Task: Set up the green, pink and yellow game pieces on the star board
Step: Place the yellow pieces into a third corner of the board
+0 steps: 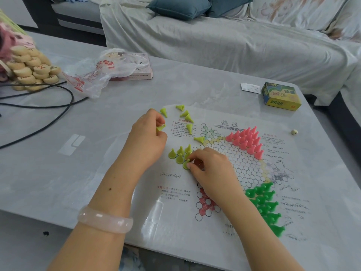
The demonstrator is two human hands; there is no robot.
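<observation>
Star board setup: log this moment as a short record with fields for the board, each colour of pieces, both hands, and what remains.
board: star board, a printed sheet flat on the table
pink pieces: standing packed in one star point
green pieces: standing packed in another point
yellow pieces: a few standing, others lying loose
left hand: holds a yellow piece
right hand: pinches a yellow piece standing on the board
remaining: loose yellow pieces not yet set up
</observation>
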